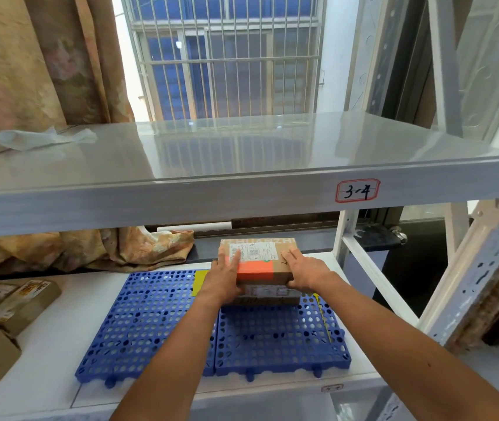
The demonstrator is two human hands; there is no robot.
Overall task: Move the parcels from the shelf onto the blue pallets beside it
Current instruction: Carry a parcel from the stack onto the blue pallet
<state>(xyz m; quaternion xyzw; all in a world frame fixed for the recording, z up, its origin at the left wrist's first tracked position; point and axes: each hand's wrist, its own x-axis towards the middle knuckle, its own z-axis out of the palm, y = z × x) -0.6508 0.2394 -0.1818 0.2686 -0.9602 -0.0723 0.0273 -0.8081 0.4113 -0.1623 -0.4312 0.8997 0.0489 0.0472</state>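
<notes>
My left hand and right hand clamp the cardboard parcel by opposite sides, so it sits squarely atop the lower parcel on the blue pallet.

Barred window behind, daylight through (blue facade outside); patterned curtain bunched at left.

Lower shelf: left pallet and right pallet side by side, touching, reaching the front edge.
Right pallet, rear: top parcel on lower parcel.
Top parcel: left hand on its left side, right hand on its right.
Lower shelf, left edge: boxes.
Upper shelf, rear-left corner: crumpled wrap.
</notes>
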